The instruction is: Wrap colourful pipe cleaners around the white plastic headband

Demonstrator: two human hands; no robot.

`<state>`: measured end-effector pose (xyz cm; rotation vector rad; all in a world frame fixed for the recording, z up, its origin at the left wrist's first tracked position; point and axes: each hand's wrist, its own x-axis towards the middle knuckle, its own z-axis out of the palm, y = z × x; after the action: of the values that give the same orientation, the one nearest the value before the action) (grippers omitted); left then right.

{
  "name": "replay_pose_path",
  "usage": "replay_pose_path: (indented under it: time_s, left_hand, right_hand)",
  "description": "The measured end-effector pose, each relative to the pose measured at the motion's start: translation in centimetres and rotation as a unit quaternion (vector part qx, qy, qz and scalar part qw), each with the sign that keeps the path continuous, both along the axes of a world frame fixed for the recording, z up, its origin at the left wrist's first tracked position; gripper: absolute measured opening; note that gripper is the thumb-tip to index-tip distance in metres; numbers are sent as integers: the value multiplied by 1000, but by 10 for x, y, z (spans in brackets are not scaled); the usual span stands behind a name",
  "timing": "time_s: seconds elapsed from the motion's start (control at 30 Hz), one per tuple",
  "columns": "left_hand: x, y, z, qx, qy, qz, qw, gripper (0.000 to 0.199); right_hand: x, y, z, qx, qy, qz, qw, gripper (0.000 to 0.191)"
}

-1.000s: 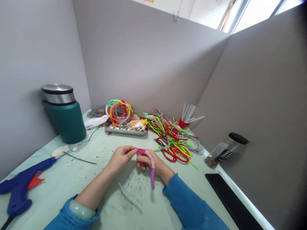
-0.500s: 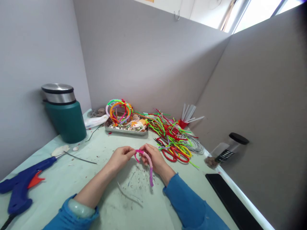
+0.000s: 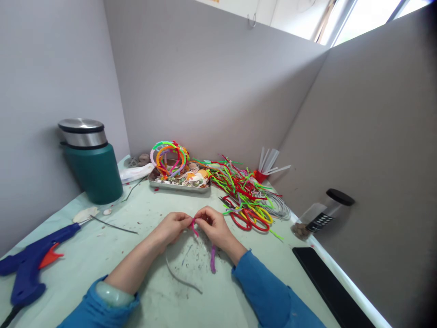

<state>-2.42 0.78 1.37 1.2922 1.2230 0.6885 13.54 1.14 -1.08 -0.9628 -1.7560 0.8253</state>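
"Head view: what's the setting?"
"Pale-green counter (image 3: 153,296), grey partitions (image 3: 215,91); green bottle (image 3: 94,175) at nine o'clock."
"The grip?"
"Forearms (image 3: 138,257) converge; left hand (image 3: 172,229) and right hand (image 3: 214,228) pinch closed on the pink strip (image 3: 194,228), toward seven o'clock."

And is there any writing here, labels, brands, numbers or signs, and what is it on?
No text can be read.
Black label on the clear jar: pale marks, too small and blurred to read.
Green bottle: no lettering visible.
Blue glue gun: no lettering visible.
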Motion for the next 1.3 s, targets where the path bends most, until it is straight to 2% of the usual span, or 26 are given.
replay_pose_path:
  time_s: [0.27,0.43,0.67,0.87,0.93,1.0,1.13,1.3]
  left_hand:
    - [-1,2,-3,-34,-6,-2,999,37]
    - [-1,2,-4,-42,-6,5,999,40]
    - [-1,1,-4,-35,-6,9,999,41]
    - [-2,3,-7,-22,7,10,1000,34]
    - [-3,3,-7,-16,3,5,1000,31]
    - [-3,3,-7,-5,-3,-7,1000,31]
    - [-4,3,-7,5,11,-50,999,35]
    - [-3,1,-8,31,45,-74,996,36]
  right_hand:
    - [0,-2,4,46,-59,6,997,6]
    - [1,-4,7,119,-87,11,989,12]
    - [3,-7,12,227,-224,34,947,17]
    - [4,-9,14,277,-301,39,912,18]
    - [4,-9,13,275,-286,31,917,16]
    - [3,-8,12,251,-245,19,936,14]
    - [4,-5,9,169,-141,12,975,15]
    - [4,-3,7,78,-66,13,995,16]
